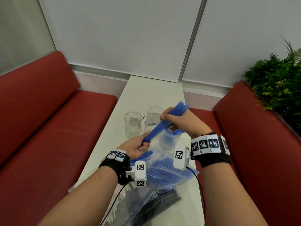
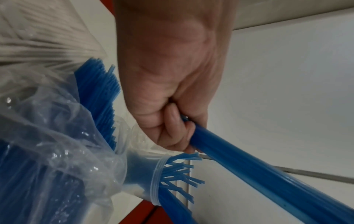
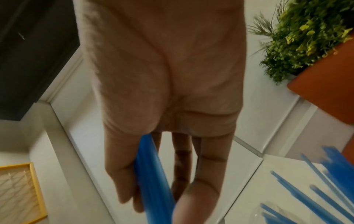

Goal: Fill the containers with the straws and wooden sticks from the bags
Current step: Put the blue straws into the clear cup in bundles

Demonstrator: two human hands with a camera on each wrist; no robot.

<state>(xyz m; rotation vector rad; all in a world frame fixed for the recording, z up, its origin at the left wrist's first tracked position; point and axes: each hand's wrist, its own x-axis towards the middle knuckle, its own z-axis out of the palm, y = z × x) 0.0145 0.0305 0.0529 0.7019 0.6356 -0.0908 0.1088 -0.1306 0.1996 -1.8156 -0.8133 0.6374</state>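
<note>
A bundle of blue straws (image 1: 160, 123) slants over the white table (image 1: 151, 93). My left hand (image 1: 140, 145) grips its near lower end; the same bundle (image 2: 258, 177) leaves that hand (image 2: 172, 121) in the left wrist view. My right hand (image 1: 180, 119) grips the bundle's far upper part, fingers around the straws (image 3: 151, 178). Below sits a translucent plastic container (image 1: 169, 139) holding blue straws. Two clear glass jars (image 1: 133, 124) (image 1: 154, 116) stand behind it. A clear bag of blue straws (image 1: 164, 170) lies near me, and a bag of black straws (image 1: 156, 207) lies closer still.
Red bench seats (image 1: 53, 128) (image 1: 260, 144) flank the narrow table. A green plant (image 1: 276, 82) stands at the right. Pale sticks (image 1: 118, 203) lie in a bag under my left forearm. Camera cables hang from both wrists.
</note>
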